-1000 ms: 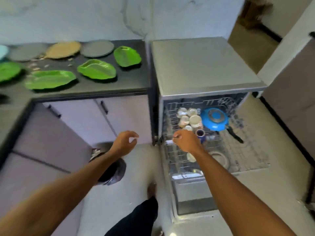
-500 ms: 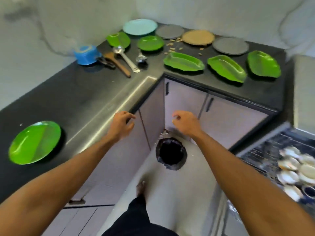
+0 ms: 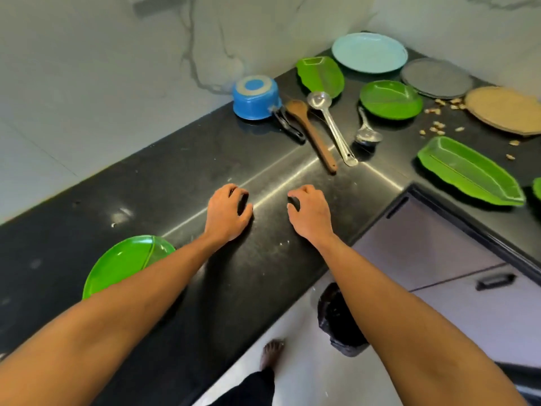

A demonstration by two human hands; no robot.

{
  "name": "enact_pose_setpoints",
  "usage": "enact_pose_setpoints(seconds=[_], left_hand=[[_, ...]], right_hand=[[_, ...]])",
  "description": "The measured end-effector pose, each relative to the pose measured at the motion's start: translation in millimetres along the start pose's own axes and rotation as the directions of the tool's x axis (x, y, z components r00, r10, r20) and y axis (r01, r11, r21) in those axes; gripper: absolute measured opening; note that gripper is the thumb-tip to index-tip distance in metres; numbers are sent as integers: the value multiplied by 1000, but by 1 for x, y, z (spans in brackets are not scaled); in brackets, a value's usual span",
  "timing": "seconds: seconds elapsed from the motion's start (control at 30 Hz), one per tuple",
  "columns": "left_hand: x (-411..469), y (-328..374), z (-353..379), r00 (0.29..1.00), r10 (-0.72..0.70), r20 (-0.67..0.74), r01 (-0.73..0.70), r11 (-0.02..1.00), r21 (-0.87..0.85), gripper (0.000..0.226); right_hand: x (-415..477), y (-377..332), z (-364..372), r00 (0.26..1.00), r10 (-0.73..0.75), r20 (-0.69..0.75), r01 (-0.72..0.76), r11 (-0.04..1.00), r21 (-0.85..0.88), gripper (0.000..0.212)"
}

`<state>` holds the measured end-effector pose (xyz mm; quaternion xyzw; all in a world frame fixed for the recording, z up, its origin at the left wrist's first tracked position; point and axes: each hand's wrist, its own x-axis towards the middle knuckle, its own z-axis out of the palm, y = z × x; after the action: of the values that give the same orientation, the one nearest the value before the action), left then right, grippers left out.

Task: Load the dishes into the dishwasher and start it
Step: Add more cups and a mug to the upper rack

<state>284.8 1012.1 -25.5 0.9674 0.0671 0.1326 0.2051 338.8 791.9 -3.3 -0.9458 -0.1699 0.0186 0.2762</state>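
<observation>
Turned from dishwasher rack to corner counter (image 3: 175,183) | left hand (image 3: 227,210) and right hand (image 3: 308,210) hovering low, each grip loosely curled, apparently empty | blue saucepan (image 3: 254,98), wooden spoon (image 3: 310,133), steel ladle (image 3: 330,124) ahead, not yet loaded | another pickup likely

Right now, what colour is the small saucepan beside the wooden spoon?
The saucepan is blue, with a black handle; head view shows it best.

Over the black counter (image 3: 181,177)
Left hand (image 3: 227,212) and right hand (image 3: 307,213), loosely curled, hang in front of the blue saucepan (image 3: 254,98).
</observation>
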Motion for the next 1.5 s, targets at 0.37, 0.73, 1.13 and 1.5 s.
enact_pose_setpoints(seconds=[0.37,0.73,1.13,1.5], left_hand=[[97,-1,28,998,-63,-5,63,992,113,47],[101,-5,28,996,-82,31,78,991,113,50],[101,-3,26,995,-97,38,93,990,106,52],[102,-2,26,997,-77,10,76,993,94,51]], right_hand=[[168,-11,12,1000,2,-32,-7,986,-169,69],[216,-27,17,997,52,-48,-64,957,-283,69],[206,-39,28,986,162,-26,-164,968,-192,49],[142,-26,-11,991,129,30,-133,976,173,23]])
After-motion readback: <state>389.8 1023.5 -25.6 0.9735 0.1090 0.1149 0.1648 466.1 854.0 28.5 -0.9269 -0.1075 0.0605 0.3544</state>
